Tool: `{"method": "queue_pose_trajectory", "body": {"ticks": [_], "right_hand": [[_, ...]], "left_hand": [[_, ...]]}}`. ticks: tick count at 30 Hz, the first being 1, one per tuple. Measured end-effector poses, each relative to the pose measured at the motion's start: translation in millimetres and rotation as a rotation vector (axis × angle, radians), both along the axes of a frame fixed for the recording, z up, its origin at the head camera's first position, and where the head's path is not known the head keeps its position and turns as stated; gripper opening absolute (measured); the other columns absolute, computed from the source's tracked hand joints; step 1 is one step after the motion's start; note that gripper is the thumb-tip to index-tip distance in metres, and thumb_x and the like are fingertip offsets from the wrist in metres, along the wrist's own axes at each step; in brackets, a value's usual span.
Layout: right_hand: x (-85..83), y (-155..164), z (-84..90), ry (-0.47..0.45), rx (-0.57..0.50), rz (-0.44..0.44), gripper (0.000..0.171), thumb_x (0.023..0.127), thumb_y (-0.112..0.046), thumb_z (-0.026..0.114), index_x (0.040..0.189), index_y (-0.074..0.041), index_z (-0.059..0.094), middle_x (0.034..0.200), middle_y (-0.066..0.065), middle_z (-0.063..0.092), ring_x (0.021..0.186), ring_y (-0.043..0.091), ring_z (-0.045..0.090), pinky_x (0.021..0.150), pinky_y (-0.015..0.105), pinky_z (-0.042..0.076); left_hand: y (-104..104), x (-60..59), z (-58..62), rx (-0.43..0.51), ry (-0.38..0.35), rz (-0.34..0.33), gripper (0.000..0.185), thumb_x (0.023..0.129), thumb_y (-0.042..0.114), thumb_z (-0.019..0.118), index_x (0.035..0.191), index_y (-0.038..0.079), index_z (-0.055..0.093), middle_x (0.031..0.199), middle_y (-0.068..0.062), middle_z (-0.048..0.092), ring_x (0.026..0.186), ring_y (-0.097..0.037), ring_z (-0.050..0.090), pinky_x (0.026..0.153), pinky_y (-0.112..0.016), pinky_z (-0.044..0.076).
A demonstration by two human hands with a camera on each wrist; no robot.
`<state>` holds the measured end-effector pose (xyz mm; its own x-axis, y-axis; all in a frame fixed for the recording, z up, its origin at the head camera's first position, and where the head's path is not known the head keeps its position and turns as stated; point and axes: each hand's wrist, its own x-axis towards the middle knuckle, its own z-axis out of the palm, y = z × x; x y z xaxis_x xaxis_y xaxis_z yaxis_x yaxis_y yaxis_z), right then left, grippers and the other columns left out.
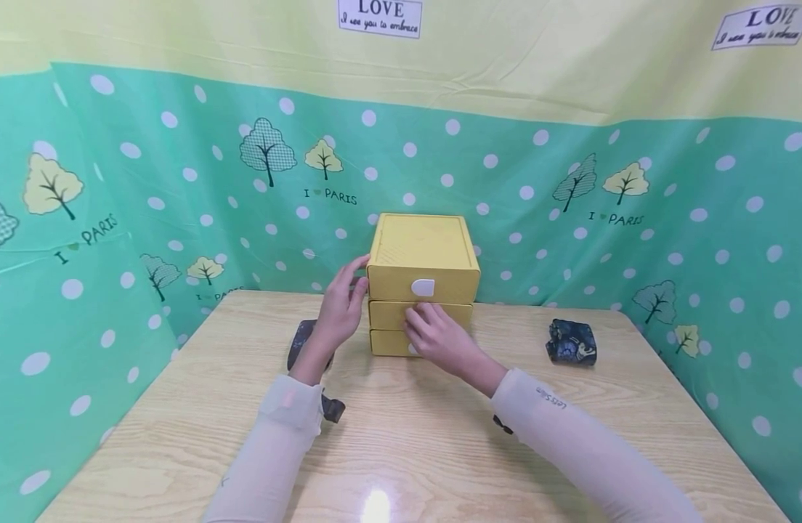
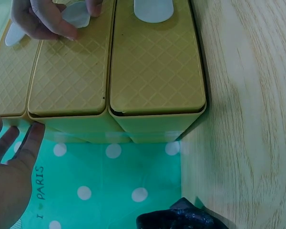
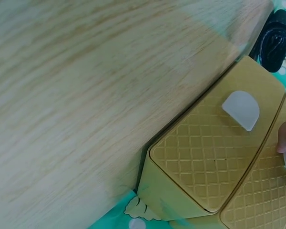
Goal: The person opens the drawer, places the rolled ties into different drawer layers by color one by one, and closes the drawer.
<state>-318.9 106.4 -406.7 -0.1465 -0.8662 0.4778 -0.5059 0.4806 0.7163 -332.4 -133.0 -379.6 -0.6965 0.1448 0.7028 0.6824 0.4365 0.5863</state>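
Drawers (image 1: 419, 315) number three; right hand (image 1: 440, 336) fingers pinch the middle tab (image 2: 75, 16).

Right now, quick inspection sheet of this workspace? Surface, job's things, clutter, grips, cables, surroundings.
Surface: wooden table, light grain, glare spot near the front edge.
Job's things: yellow drawer box, three drawers stacked, white tabs; it stands at the back of the table.
Clutter: dark cloth at right; another dark bundle at left, partly hidden by the left arm.
Grips: left hand rests on the box's left side, fingers straight; right hand pinches the middle drawer's tab.
Cables: nothing seen.
Surroundings: green dotted curtain with tree prints on three sides, yellow band above.
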Motion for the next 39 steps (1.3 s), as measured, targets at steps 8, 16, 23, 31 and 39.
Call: {"method": "queue_pose_trajectory", "body": {"ticks": [8,16,23,31,39], "right_hand": [[4.2,0.3,0.4,0.015,0.017,0.004,0.054,0.104,0.009,0.023,0.113,0.001,0.075,0.112,0.016,0.064,0.097,0.031,0.061,0.080,0.037,0.058],[10.0,1.1,2.1,0.013,0.029,0.008,0.044,0.101,0.007,0.033,0.111,0.000,0.075,0.112,0.016,0.065,0.096,0.031,0.062,0.082,0.038,0.059],[12.7,2.7,0.5,0.042,0.032,0.028,0.057,0.103,0.009,0.021,0.110,-0.001,0.076,0.111,0.016,0.065,0.096,0.030,0.063,0.081,0.038,0.060],[19.4,4.0,0.6,0.046,0.042,0.030,0.057,0.105,0.008,0.020,0.113,-0.001,0.075,0.114,0.017,0.065,0.097,0.031,0.062,0.080,0.038,0.059],[19.7,4.1,0.7,0.083,0.018,0.086,0.064,0.107,0.006,0.014,0.107,-0.002,0.078,0.107,0.015,0.066,0.091,0.028,0.063,0.076,0.035,0.061]], "left_hand": [[-0.9,0.4,-0.7,-0.003,-0.004,0.001,0.042,0.111,0.015,0.044,0.152,0.009,0.046,0.137,-0.018,0.056,0.114,-0.032,0.062,0.092,-0.045,0.060],[-0.6,0.4,-0.3,0.008,-0.008,-0.010,0.042,0.110,0.015,0.045,0.152,0.010,0.046,0.137,-0.017,0.056,0.113,-0.032,0.063,0.093,-0.043,0.059],[-0.1,0.5,-0.5,0.007,-0.004,-0.011,0.042,0.110,0.014,0.045,0.152,0.010,0.046,0.137,-0.017,0.056,0.112,-0.031,0.063,0.092,-0.044,0.060],[-0.3,-0.6,-1.1,0.010,-0.015,-0.010,0.042,0.110,0.015,0.045,0.152,0.011,0.046,0.138,-0.016,0.056,0.111,-0.030,0.064,0.093,-0.042,0.059],[0.1,0.3,0.1,0.009,-0.002,-0.011,0.042,0.110,0.015,0.045,0.151,0.009,0.046,0.138,-0.016,0.056,0.111,-0.031,0.064,0.093,-0.042,0.060]]}}
